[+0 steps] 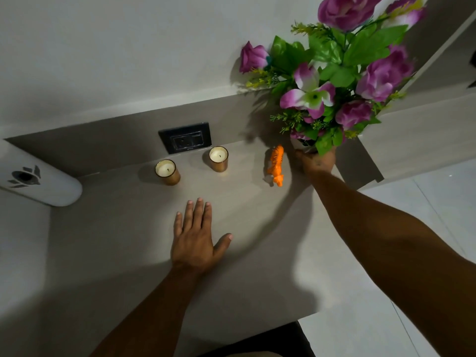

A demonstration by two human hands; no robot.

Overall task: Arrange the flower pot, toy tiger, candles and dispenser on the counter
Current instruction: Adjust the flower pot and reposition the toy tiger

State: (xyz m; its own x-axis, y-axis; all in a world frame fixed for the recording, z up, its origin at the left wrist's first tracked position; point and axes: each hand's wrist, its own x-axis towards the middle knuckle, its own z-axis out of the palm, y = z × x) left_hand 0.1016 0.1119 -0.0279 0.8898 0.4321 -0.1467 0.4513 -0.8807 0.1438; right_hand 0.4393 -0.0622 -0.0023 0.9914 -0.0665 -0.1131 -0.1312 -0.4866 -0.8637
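I find the flower pot, a small pale pot (305, 148) almost hidden under a tall bunch of purple artificial roses and green leaves (342, 73), at the far right end of the beige stone-look tabletop (128, 240), close to the back wall and the corner panel. My right hand (318, 161) is wrapped around the pot's base from the near side, fingers closed on it; whether the pot rests on the surface or is just clear of it I cannot tell, as the foliage and hand cover the bottom. The bouquet's long axis runs up and away from me, leaning slightly right, so the load is top-heavy above the grip. My left hand (198, 240) lies flat and open on the tabletop, palm down, holding nothing, well apart from the pot; the right hand is plainly the working one. Just left of the pot stands the small orange striped plastic toy tiger (276, 164), near but not touching the hand. Further left sit two white candles in amber glass holders (167, 172) (219, 158), set before a black wall socket (185, 137). The white rounded dispenser with a dark lotus mark (36, 179) is at the far left edge. I judge any leftward shift of the pot risks toppling the tiger.
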